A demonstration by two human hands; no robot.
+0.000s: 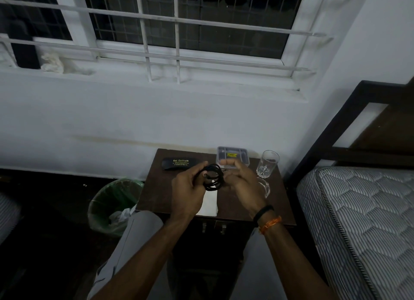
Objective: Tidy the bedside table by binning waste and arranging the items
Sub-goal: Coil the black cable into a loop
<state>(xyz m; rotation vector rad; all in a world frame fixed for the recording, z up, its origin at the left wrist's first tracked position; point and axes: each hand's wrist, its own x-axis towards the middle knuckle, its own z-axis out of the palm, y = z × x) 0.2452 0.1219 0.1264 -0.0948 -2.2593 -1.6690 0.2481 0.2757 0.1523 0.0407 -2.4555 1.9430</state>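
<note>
- The person stands over the bedside table (156, 194), both hands raised just above its middle, winding a black cable (212, 177) into a coil.
- The left hand (188, 191) has its fingers curled round the left side of the coil and holds the loops together; the right hand (240, 179) is curled too, fingertips at the coil's right edge, seemingly pinching the loose end, though the exact grip is hard to make out in this dim light.
- To do this well, I'd say keep the loops the same size, let the left hand clamp them flat, and feed the tail round with the right without twisting it.
- The last bit of cable should be tucked through or wrapped round the bundle, or it may spring open once set down.
- A white folded paper (210, 202) lies on the table directly under the hands; a black spectacle case (179, 163) sits at the back left, a clear plastic box (233, 157) at the back, and a drinking glass (267, 164) at the right edge.
- The glass is close to the right wrist, so a wide elbow swing could knock it.
- A green-lined bin (114, 204) stands on the floor just left of the table, with crumpled waste inside.
- A free spot near the case looks a sensible place for the coil.
</note>
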